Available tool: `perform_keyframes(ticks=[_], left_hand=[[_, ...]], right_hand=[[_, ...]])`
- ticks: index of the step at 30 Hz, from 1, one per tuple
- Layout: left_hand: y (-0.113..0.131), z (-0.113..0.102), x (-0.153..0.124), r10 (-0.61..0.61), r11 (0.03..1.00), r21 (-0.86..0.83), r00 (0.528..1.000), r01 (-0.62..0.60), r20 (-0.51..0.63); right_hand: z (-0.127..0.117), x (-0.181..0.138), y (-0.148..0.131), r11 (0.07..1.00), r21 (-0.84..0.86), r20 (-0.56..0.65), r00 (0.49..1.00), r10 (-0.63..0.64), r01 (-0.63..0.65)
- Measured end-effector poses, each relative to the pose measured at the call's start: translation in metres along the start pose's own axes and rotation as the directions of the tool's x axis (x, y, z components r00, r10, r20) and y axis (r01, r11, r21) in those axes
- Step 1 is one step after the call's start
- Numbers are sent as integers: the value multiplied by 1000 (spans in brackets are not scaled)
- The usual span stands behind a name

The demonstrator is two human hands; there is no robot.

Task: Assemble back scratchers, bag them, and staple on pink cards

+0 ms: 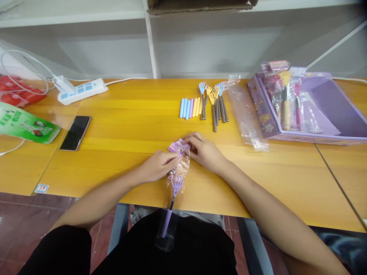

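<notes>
A purple back scratcher (173, 194) lies inside a clear plastic bag (178, 172) that hangs over the front edge of the yellow table (129, 126). A pink header card (178, 145) sits at the bag's top. My left hand (158, 165) pinches the bag's left side just below the card. My right hand (204, 151) presses its fingers on the card's right end. Both hands are closed on the package.
Further back lie several blue, purple and yellow handle sleeves (190, 107) and several telescopic scratchers (214, 102). Empty clear bags (246, 114) lie beside a purple display box (312, 107) with packed scratchers. At left are a phone (75, 132), a power strip (82, 91) and a green packet (27, 125).
</notes>
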State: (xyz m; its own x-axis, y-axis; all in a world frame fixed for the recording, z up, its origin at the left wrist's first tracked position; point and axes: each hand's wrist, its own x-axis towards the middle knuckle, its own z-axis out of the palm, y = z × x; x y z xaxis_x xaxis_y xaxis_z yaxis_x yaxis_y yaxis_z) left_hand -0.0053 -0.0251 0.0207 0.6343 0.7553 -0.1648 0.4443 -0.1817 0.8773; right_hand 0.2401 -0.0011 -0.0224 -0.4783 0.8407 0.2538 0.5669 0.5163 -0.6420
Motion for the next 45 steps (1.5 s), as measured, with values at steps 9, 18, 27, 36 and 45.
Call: perform_keyframes(ticks=[9, 18, 27, 36, 45], left_hand=[[1, 1, 3, -155, 973, -162, 985, 165, 71], [-3, 1, 8, -185, 945, -257, 978, 205, 99], [-7, 1, 8, -120, 948, -275, 980, 161, 160], [-7, 5, 7, -106, 947, -299, 993, 117, 52], [-7, 7, 7, -75, 948, -309, 997, 79, 24]], right_hand=[[-1, 4, 11, 934, 316, -24, 983, 182, -166], [-29, -3, -14, 904, 422, -210, 977, 25, 68], [-14, -4, -24, 941, 294, -123, 983, -139, 170], [-18, -5, -19, 962, 240, -102, 989, -110, 132], [-21, -7, -18, 961, 254, -4, 994, -112, 109]])
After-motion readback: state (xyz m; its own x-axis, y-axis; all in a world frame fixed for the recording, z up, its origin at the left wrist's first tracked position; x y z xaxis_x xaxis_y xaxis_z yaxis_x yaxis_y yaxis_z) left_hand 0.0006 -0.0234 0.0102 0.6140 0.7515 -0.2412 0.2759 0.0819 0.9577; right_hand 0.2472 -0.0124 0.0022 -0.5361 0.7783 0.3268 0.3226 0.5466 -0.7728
